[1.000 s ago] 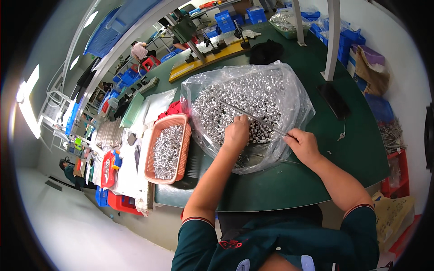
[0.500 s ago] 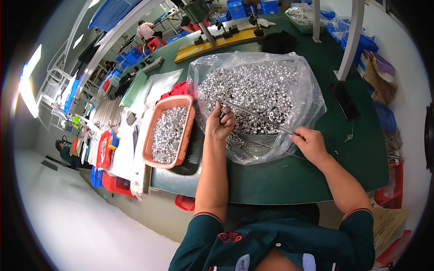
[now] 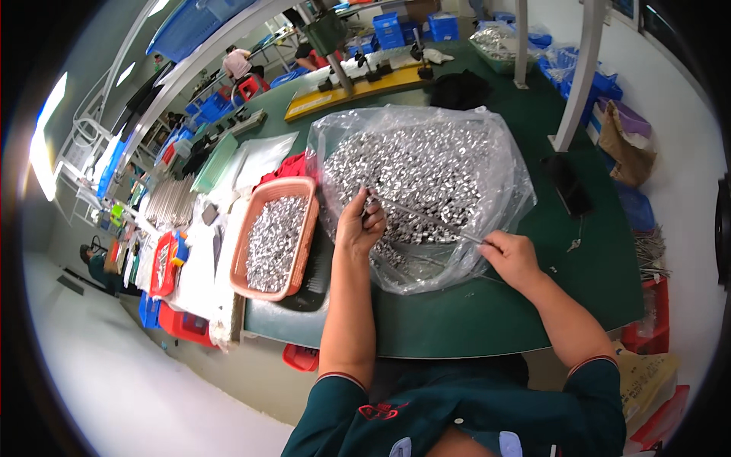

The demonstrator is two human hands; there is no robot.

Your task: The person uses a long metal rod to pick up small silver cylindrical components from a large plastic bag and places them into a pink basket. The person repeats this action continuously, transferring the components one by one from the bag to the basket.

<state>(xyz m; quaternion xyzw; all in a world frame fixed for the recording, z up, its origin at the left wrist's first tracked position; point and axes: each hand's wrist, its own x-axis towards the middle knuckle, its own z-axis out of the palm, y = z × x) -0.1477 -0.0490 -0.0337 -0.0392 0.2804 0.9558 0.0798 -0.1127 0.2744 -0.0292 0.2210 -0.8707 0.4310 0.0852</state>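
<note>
A thin metal rod [image 3: 430, 218] slants across the front part of a clear plastic bag [image 3: 515, 167] heaped with small silver metal rings [image 3: 411, 164]. My right hand [image 3: 512, 257] pinches the rod's lower right end. At its upper left end is my left hand [image 3: 361, 222], palm up with curled fingers and the thumb tip close to the rod. Anything small inside those left fingers is too hidden to make out. Left of the bag stands an orange plastic basket [image 3: 304, 255] filled with similar small metal pieces [image 3: 274, 240].
Both containers rest on a green table [image 3: 426, 327]. A black phone [image 3: 566, 186] with a key lies to the right. Behind the bag are a dark cloth [image 3: 461, 90] and a yellow-based fixture [image 3: 304, 104]. A white post [image 3: 576, 91] rises at the far right; red cloth [image 3: 285, 169] lies behind the basket.
The view has shifted slightly, so the table and bag appear lower and further left. Both hands keep nearly the same hold and place over the bag.
</note>
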